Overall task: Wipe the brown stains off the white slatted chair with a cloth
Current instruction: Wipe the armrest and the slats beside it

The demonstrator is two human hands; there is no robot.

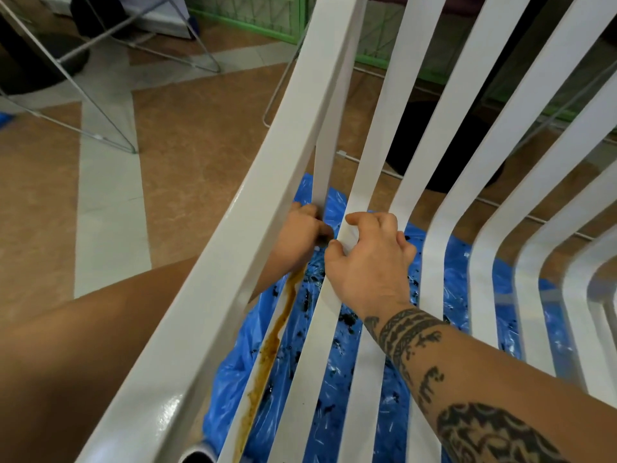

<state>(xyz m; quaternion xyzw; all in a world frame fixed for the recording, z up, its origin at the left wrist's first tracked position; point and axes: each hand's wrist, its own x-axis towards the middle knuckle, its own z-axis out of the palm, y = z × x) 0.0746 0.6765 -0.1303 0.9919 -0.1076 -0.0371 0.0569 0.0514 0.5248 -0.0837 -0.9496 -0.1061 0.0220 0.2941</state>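
The white slatted chair fills the view, its slats running from bottom centre up to the right. A long brown stain streaks the first slat beside the thick side rail. My left hand reaches in from under that rail, partly hidden by it. Its fingers curl at the bend of the stained slat, just above the stain's top end. My right hand lies on the second slat, with thumb and curled fingers gripping its edges. No cloth shows in either hand.
A blue plastic sheet flecked with dark crumbs lies on the floor under the chair. Wire rack legs stand on the tiled floor at the left, and a green mesh fence runs along the back.
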